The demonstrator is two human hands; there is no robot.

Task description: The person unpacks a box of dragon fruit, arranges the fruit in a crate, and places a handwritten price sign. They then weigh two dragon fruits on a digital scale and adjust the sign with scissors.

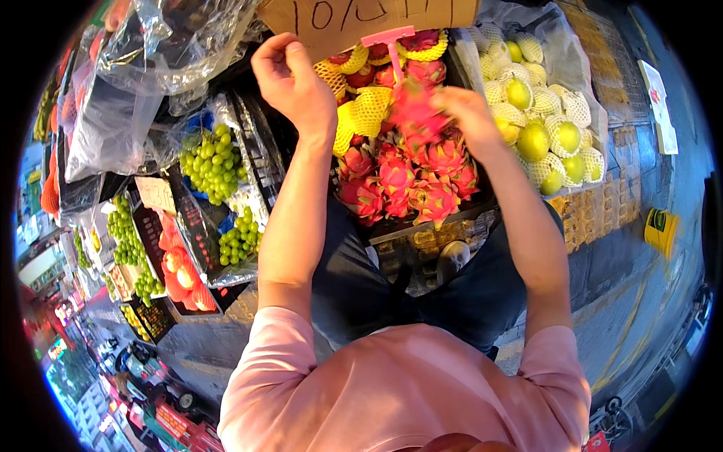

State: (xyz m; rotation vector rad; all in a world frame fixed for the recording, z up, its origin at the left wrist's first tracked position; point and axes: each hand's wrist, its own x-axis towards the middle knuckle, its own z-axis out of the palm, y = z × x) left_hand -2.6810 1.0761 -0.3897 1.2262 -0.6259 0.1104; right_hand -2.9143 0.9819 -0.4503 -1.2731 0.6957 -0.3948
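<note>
My left hand [296, 85] is raised over the left edge of the dragon fruit box, fingers curled, below the corner of a cardboard sign [339, 28]. My right hand [466, 110] is blurred, its fingertips at the side of a blurred dragon fruit [418, 113] above the pile; whether it grips the fruit I cannot tell. Bare dragon fruits [395, 175] fill the near part of the box. Farther back, some fruits sit by yellow foam nets [373, 110]. A pink plastic sign holder [388, 37] stands among them, its stem's lower end hidden.
Green-yellow fruits in white foam nets [534, 141] fill a lined box on the right. Green grapes [212, 161], red-netted fruits [183, 271] and clear plastic bags [130, 96] lie to the left. A yellow bucket [661, 231] stands on the pavement at right. My shoe [453, 257] is below the box.
</note>
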